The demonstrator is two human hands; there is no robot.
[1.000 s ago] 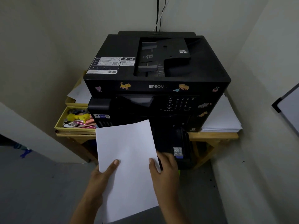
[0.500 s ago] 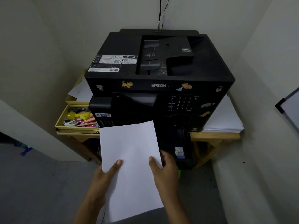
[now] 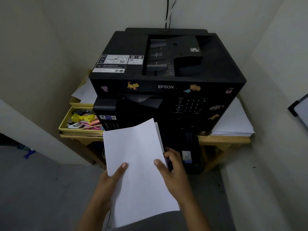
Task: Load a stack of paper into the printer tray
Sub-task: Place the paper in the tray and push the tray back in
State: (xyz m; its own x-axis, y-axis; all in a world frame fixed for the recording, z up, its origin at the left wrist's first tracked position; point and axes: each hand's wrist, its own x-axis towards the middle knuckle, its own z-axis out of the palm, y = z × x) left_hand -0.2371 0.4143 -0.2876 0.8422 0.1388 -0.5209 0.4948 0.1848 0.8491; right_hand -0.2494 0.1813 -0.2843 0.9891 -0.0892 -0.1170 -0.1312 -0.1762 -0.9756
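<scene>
Head view, looking down at a black Epson printer [image 3: 166, 67] on a wooden table [image 3: 223, 140] in a room corner. Paper stack [image 3: 138, 164], white, held in both hands in front of the printer's lower front, tilted w/ its far edge up and near the printer's ink-tank block; far right corner fans slightly so sheets beneath show. Stack is not in the tray. Left hand [image 3: 106, 185]: grips the stack's left edge, thumb flat on top sheet, other fingers under the paper & hidden. Right hand [image 3: 173, 167]: closed on the right edge, thumb on top, fingers curled round the edge beside the dark lower front of the printer. Whether the printer tray is pulled out cannot be told; that area is too dark. L of printer: yellow desk organiser [image 3: 66, 124] w/ small stationery, loose sheets behind it. R of printer: a second pile of white paper [image 3: 233, 124] lying on the table, touching the printer's side. Cables [image 3: 168, 12] run up the wall behind
</scene>
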